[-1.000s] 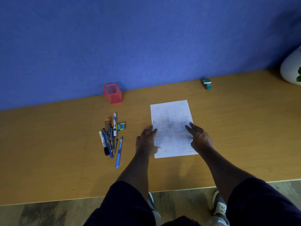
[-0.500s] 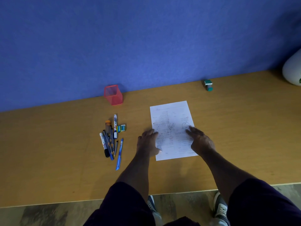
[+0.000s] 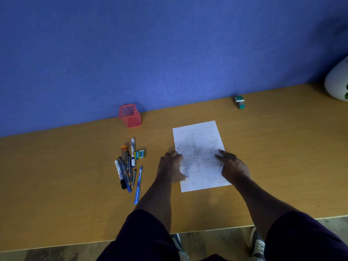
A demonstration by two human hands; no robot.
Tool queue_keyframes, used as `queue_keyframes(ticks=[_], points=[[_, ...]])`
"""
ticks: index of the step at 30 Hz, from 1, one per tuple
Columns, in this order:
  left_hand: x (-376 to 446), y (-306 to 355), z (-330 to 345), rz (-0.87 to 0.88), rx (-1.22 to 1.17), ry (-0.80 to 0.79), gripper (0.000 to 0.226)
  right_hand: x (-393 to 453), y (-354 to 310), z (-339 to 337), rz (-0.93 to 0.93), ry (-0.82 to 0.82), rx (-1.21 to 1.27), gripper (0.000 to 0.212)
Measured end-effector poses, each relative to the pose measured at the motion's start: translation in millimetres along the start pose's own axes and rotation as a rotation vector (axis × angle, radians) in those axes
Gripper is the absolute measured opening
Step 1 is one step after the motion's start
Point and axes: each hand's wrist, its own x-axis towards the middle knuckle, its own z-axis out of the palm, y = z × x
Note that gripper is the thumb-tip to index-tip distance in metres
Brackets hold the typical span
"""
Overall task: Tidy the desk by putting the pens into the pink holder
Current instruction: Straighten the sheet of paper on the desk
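A pink mesh holder stands upright against the blue wall at the back of the desk, with nothing visible inside. In front of it lies a loose pile of several pens and markers, with one blue pen at its right edge. My left hand rests flat on the left edge of a printed sheet of paper, fingers apart, holding nothing. Over on the sheet's right side my right hand lies flat, fingers spread, empty. Both hands are to the right of the pens.
A small yellow and teal eraser lies beside the pens. A teal stamp-like object stands near the wall at the back right. A white vase sits at the far right. The desk's front edge runs below my arms.
Both hands have slid slightly toward me along the paper, and the view has shifted a little. The pens and the holder have not moved.
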Motion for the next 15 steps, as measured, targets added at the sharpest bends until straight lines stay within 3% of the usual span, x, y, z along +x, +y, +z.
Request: queue_keyframes(ticks=[9, 15], points=[[31.1, 30.8, -17.8, 0.099, -0.035, 0.209, 0.035, 12.2, -0.1, -3.1, -0.071, 0.215, -0.004, 0.054], [60.7, 62.5, -35.0, 0.163, -0.080, 0.280, 0.043, 34.0, 6.5, -20.0, -0.038, 0.283, -0.107, 0.048]])
